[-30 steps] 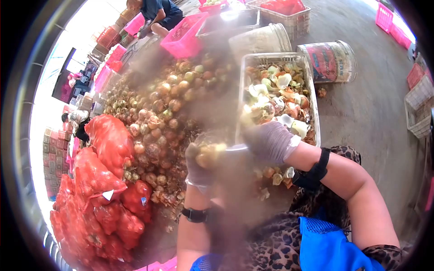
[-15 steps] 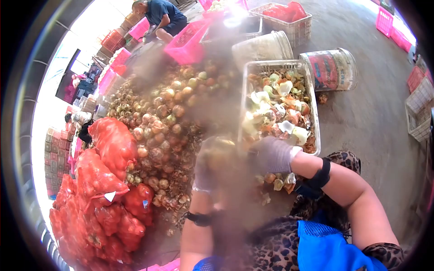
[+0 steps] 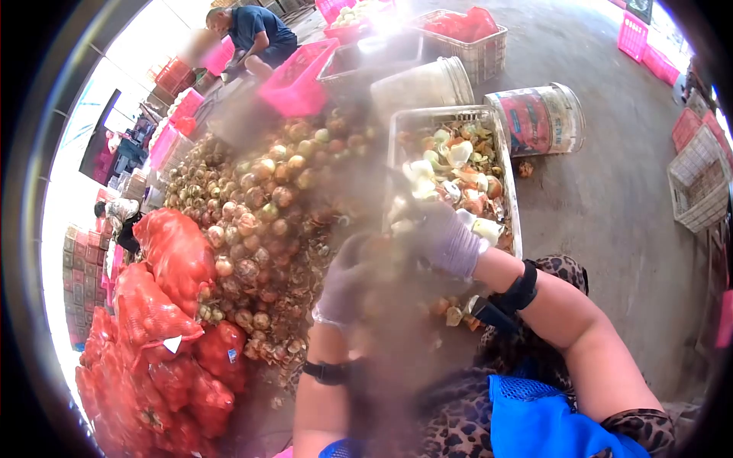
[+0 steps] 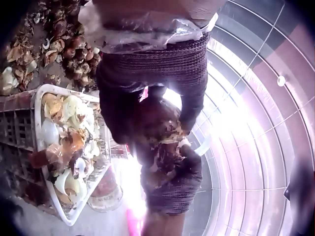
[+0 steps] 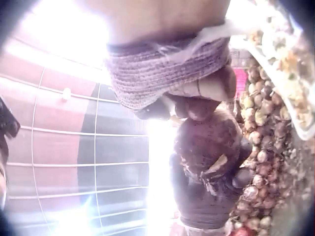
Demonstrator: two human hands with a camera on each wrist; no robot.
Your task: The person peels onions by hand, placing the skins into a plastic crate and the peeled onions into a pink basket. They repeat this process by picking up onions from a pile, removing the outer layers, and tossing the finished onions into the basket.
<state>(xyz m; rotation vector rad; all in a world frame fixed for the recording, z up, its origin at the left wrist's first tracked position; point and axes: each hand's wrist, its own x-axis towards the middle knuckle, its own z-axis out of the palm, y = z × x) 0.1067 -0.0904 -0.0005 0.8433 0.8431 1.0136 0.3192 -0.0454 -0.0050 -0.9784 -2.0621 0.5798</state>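
Note:
Both hands wear greyish purple knitted gloves and meet in front of the body, near the close end of the crate. My left hand [image 3: 341, 286] grips an onion [image 5: 209, 142], its fingers wrapped around it from below in the right wrist view. Against the onion's other side my right hand [image 3: 449, 238] has its curled fingers, the thumb right at its skin. A pale sliver [image 4: 203, 146] sticks out beside the right hand in the left wrist view; I cannot tell what it is. In the head view a blurred smear covers most of the onion.
A white crate [image 3: 516, 221] full of onion peels stands just ahead. Left of it spreads a heap of onions [image 3: 259, 198], beside red mesh sacks [image 3: 175, 252]. Buckets [image 3: 534, 118] lie behind the crate. A person [image 3: 259, 38] crouches at the back near a pink crate [image 3: 298, 80].
My hands have come closer together, the right moving away from the crate's edge to the onion in the left. The head view has shifted slightly, so the scene sits further left.

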